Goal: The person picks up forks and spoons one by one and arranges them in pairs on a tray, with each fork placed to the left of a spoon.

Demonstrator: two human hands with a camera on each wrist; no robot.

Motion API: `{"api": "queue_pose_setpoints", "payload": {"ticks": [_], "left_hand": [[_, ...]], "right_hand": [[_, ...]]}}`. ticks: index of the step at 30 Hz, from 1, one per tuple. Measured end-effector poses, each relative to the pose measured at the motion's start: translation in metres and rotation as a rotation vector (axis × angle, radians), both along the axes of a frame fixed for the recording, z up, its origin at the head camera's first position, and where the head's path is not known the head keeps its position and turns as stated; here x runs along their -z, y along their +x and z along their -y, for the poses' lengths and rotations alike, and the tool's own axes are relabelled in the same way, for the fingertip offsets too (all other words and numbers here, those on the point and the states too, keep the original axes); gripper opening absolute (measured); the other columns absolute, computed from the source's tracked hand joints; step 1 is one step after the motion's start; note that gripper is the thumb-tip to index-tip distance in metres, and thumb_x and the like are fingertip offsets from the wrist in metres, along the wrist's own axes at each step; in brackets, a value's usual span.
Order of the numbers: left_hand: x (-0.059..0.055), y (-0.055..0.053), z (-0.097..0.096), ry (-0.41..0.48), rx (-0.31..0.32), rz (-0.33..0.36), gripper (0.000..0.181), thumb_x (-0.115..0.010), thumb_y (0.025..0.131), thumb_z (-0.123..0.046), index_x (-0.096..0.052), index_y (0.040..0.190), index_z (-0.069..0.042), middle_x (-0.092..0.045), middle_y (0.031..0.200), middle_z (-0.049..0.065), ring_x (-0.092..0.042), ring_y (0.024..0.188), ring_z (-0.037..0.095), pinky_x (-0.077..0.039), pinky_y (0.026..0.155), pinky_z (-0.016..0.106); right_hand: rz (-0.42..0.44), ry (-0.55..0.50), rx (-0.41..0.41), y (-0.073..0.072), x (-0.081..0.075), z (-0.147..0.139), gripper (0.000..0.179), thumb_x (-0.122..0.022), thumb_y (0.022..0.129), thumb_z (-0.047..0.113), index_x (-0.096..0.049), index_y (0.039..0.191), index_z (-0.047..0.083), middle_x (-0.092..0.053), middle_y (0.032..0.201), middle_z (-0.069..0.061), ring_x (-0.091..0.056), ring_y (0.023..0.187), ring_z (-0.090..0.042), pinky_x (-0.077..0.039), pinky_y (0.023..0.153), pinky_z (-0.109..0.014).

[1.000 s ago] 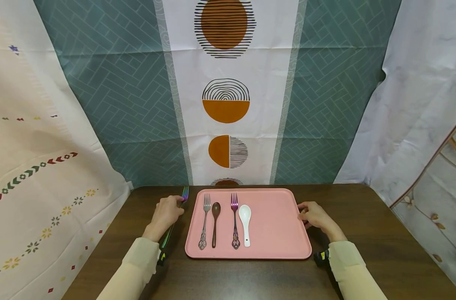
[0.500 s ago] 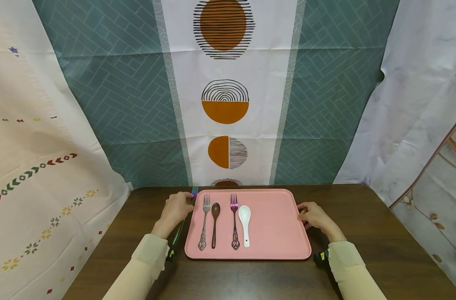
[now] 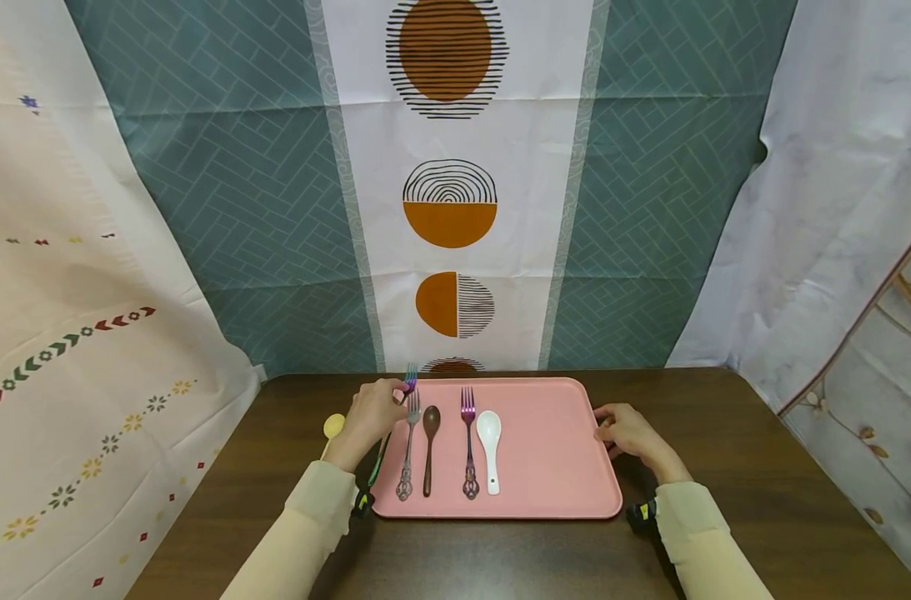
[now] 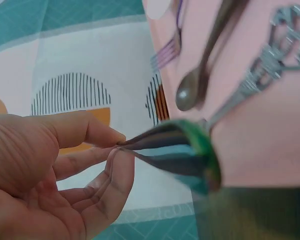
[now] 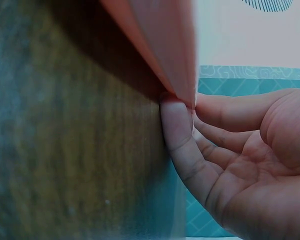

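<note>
My left hand (image 3: pixel 371 417) pinches a rainbow-coloured fork (image 3: pixel 411 379) near its neck, tines pointing away. It overlaps the left edge of the pink tray (image 3: pixel 548 450) in the head view. In the left wrist view, the fork's blurred green handle (image 4: pixel 210 155) extends from the fingertips over the tray side. On the tray lie a silver fork (image 3: pixel 407 454), a dark brown spoon (image 3: pixel 431 421), a purple-tined fork (image 3: pixel 468 408) and a white spoon (image 3: pixel 489 429). My right hand (image 3: pixel 631 431) holds the tray's right rim, thumb and finger at the edge (image 5: pixel 182 60).
A yellow spoon (image 3: pixel 333 425) lies on the dark wooden table (image 3: pixel 530 558), partly hidden by the left hand and forearm. A patterned cloth (image 3: pixel 455 125) hangs behind the table's far edge. White cloths hang on both sides.
My left hand has moved right with the rainbow-coloured fork, from beside the tray to over its left edge. The yellow spoon has come into view. The right hand stays at the tray's rim.
</note>
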State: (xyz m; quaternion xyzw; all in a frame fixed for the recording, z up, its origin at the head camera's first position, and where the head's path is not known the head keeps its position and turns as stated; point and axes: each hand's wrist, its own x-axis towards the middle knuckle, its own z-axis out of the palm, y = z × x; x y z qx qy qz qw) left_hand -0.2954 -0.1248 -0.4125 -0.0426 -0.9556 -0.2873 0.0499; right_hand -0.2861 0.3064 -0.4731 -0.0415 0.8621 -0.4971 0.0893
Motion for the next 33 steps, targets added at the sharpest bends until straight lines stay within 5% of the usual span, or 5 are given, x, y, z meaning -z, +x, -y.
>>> {"api": "queue_pose_setpoints", "payload": {"ticks": [4,14,22,29,33], "left_hand": [[-0.003,0.0,-0.01,0.017,0.015,-0.012,0.038,-0.078,0.089,-0.008,-0.073,0.127,-0.003,-0.075,0.102,0.013,-0.065,0.072,0.021,-0.054,0.063,0.037],[-0.007,-0.001,-0.039,0.057,0.074,0.005,0.038,-0.077,0.089,-0.007,-0.074,0.127,-0.005,-0.074,0.089,0.007,-0.061,0.065,0.017,-0.047,0.056,0.03],[-0.009,0.001,-0.055,-0.022,0.099,-0.036,0.032,-0.077,0.09,-0.009,-0.077,0.122,-0.007,-0.075,0.085,0.003,-0.066,0.076,0.018,-0.052,0.076,0.037],[-0.007,0.004,-0.069,0.088,0.149,0.031,0.037,-0.074,0.091,-0.003,-0.073,0.127,-0.002,-0.071,0.085,0.005,-0.053,0.057,0.014,-0.039,0.05,0.026],[-0.001,0.006,-0.081,0.101,0.165,0.033,0.037,-0.076,0.09,-0.003,-0.072,0.127,-0.001,-0.069,0.082,0.004,-0.054,0.057,0.014,-0.04,0.049,0.025]], "right_hand": [[0.001,-0.006,-0.005,0.0,0.0,0.001,0.043,-0.058,0.092,-0.009,-0.05,0.132,-0.023,-0.059,0.086,-0.017,-0.065,0.069,-0.022,-0.062,0.065,-0.043],[0.006,0.012,-0.001,-0.001,-0.001,0.001,0.043,-0.059,0.094,-0.007,-0.049,0.133,-0.023,-0.06,0.088,-0.018,-0.066,0.071,-0.023,-0.062,0.065,-0.043],[0.006,0.005,-0.008,-0.002,0.0,0.001,0.043,-0.059,0.094,-0.007,-0.049,0.133,-0.023,-0.06,0.087,-0.018,-0.066,0.071,-0.023,-0.062,0.066,-0.043],[0.004,0.025,0.004,-0.002,0.0,0.0,0.043,-0.06,0.094,-0.007,-0.05,0.132,-0.022,-0.061,0.088,-0.017,-0.067,0.07,-0.023,-0.062,0.066,-0.044],[0.006,0.018,0.001,0.0,-0.002,0.001,0.044,-0.059,0.093,-0.007,-0.049,0.133,-0.023,-0.06,0.088,-0.018,-0.067,0.07,-0.024,-0.062,0.067,-0.045]]}}
